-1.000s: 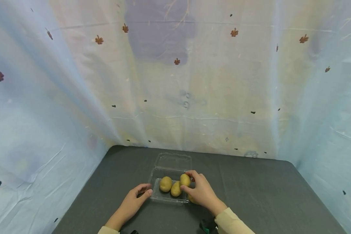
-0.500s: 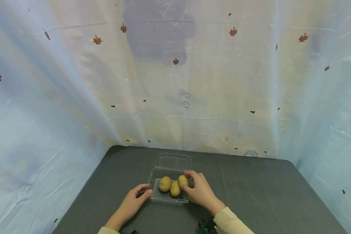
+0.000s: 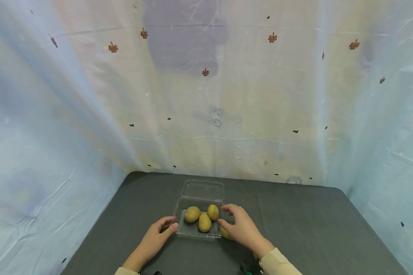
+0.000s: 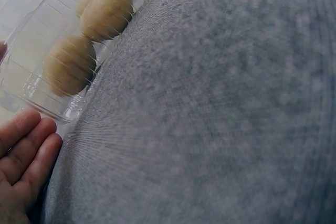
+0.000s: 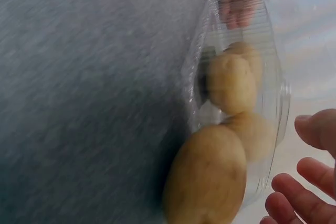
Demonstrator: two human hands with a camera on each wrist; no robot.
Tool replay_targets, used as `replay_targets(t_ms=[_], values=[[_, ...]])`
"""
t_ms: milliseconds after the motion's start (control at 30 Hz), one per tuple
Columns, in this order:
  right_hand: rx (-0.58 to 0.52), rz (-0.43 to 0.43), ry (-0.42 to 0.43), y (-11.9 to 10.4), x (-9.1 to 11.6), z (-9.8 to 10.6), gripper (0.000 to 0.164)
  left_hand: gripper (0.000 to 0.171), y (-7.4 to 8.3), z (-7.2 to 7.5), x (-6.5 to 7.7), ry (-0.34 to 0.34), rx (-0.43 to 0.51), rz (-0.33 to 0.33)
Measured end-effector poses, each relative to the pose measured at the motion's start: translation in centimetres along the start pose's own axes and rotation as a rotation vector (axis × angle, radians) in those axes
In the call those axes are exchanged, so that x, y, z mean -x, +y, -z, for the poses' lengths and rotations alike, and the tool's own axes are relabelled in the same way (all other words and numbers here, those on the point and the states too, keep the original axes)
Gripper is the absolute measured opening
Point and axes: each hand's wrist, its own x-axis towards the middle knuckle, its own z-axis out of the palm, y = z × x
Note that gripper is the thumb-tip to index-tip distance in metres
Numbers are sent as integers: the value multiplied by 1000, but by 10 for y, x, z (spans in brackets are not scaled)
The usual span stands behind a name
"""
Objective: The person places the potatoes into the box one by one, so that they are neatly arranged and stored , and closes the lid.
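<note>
A clear plastic clamshell container (image 3: pixel 200 235) lies on the table with its lid (image 3: pixel 204 190) folded back. Inside are three potatoes: one on the left (image 3: pixel 192 214), one in front (image 3: pixel 204 223) and one at the right (image 3: pixel 213 212). A fourth potato (image 5: pixel 206 177) sits outside, beside the container's right wall, partly hidden by my right hand in the head view. My left hand (image 3: pixel 159 233) rests at the container's left end, fingertips right at its wall, fingers fairly straight in the left wrist view. My right hand (image 3: pixel 242 228) is at the right rim, thumb and fingers spread, holding nothing.
The dark grey table (image 3: pixel 296 225) extends to both sides and behind the container. Patterned curtains (image 3: pixel 206 145) enclose its back and sides. Close to the right sleeve, a small dark and green object (image 3: pixel 248 270) shows at the bottom edge.
My right hand has let go of the right-hand potato inside the container and moved slightly right, fingers spreading. The left and front potatoes have shifted a little. My left hand has stayed put.
</note>
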Motion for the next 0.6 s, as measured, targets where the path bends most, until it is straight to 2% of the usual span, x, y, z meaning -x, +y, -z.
replay_targets(t_ms=[167,600], values=[[13,1,-5,6,8,5,42,44,2,1,1,10,2,-2],[22,19,-29,17,19,6,48,45,1,1,0,-15,12,-5]])
